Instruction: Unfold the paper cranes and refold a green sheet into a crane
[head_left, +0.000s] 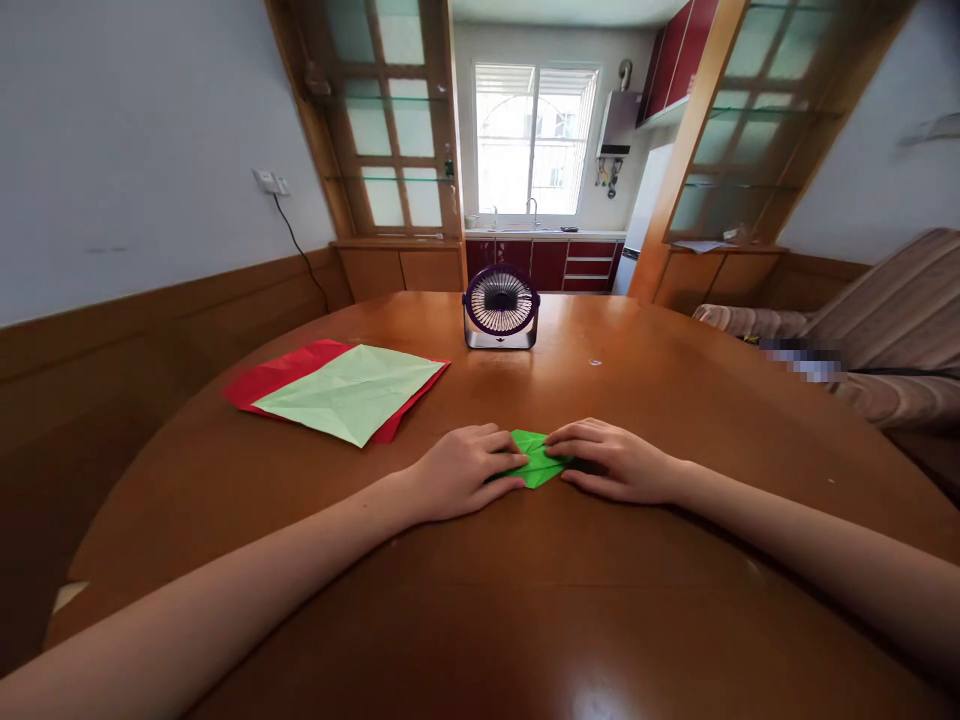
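A small piece of bright green folded paper (534,462) lies on the wooden table between my two hands, with crease lines across its top. My left hand (476,470) covers its left side, fingertips pressing on it and the thumb along its near edge. From the right, my right hand (611,460) rests its fingers on the paper's upper right part, thumb low on the table side. Both hands are curled around the paper's ends, so those ends are hidden.
To the left lie creased pale green paper (352,390) and red paper (289,368) beneath it. A small round fan (501,305) stands near the far edge of the brown table (480,620). A white scrap (595,362) sits right of the fan. A striped sofa (885,310) is at the right.
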